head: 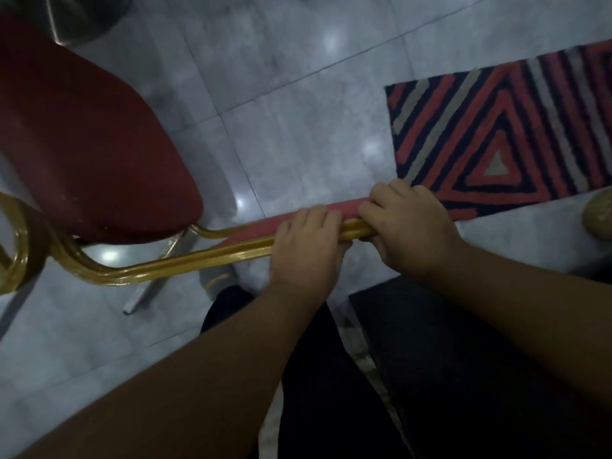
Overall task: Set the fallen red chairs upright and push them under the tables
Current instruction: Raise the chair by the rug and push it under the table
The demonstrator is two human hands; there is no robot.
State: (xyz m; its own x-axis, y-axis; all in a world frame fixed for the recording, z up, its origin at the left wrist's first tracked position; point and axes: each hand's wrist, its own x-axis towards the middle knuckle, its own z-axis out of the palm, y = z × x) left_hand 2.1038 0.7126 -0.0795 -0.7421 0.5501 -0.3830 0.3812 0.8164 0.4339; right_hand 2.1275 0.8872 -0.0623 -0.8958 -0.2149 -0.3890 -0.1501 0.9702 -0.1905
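A red chair with a gold metal frame fills the left of the head view; its dark red padded seat point(86, 144) is seen from above. The backrest's top edge point(185, 260), gold tubing with red padding behind it, runs across the middle. My left hand point(306, 245) grips this top rail from above. My right hand point(407, 226) grips the same rail just to the right, fingers curled over the red padding. A silver chair leg point(145, 293) reaches down to the floor.
Grey glossy floor tiles point(298, 111) lie beyond the chair. A striped red, navy and grey rug point(503, 127) lies at the right. A dark mat point(480, 359) sits at lower right. A metal base point(66, 24) shows at top left. My dark trouser leg is below.
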